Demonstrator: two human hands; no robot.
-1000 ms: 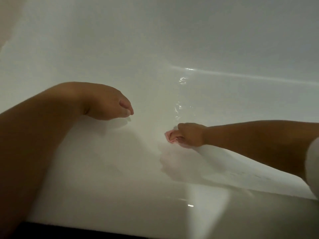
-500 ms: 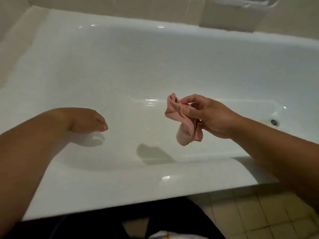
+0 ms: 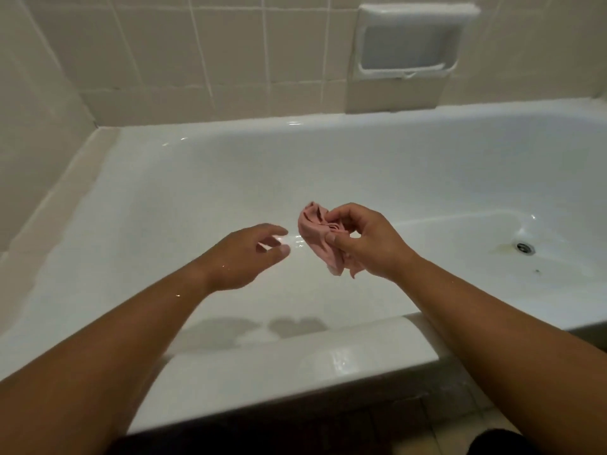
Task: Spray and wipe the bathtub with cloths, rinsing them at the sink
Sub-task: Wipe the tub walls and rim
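Observation:
A white bathtub (image 3: 295, 366) fills the view, its floor wet and shiny. My right hand (image 3: 368, 244) holds a crumpled pink cloth (image 3: 317, 236) in the air above the tub's middle, pinching it between thumb and fingers. My left hand (image 3: 244, 254) hovers just left of the cloth, fingers loosely spread and reaching toward it, holding nothing. It does not touch the cloth.
The drain (image 3: 525, 247) sits at the tub's right end, with a faint yellowish stain beside it. A recessed soap dish (image 3: 409, 41) is set in the tiled wall (image 3: 197, 54) behind. Tiled floor (image 3: 460, 421) shows below the tub's front rim.
My right hand lifted the pink cloth off the tub floor and raised it. My left hand left the tub surface and moved right toward the cloth. My head rose, showing the wall.

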